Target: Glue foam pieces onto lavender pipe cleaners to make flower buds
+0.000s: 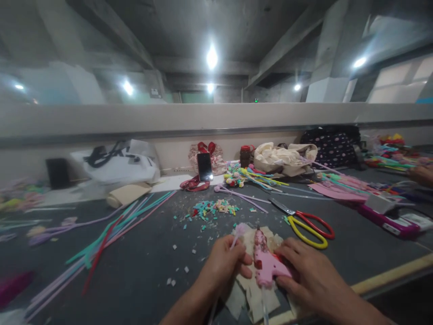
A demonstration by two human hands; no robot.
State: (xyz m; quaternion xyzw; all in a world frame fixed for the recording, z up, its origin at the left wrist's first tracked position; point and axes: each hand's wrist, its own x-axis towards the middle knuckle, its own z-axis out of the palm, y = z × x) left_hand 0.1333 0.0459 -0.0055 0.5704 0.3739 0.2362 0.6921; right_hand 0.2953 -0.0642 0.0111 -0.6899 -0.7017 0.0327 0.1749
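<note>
My left hand (pixel 227 258) pinches the stem of a lilac fuzzy pipe-cleaner piece (pixel 241 229), whose rounded head sticks up above the fingers. Beside it, a pink hot glue gun (pixel 265 264) lies with its nozzle pointing away from me and a clear glue stick (pixel 264 304) coming out of its rear. My right hand (pixel 302 271) has its fingers closed around the gun's handle. Under the gun is a beige, glue-stained sheet (pixel 248 289). Scissors (pixel 309 229) with one red and one yellow handle loop lie just beyond my right hand.
Cut foam-like bits (pixel 209 210) are scattered ahead. Long pipe cleaners (pixel 111 234) lie at left. Behind stand a phone (pixel 204 166), a dark red-capped bottle (pixel 245 156) and bags (pixel 331 146). A purple tool (pixel 389 221) lies right; another person's hand (pixel 421 175) shows at the edge.
</note>
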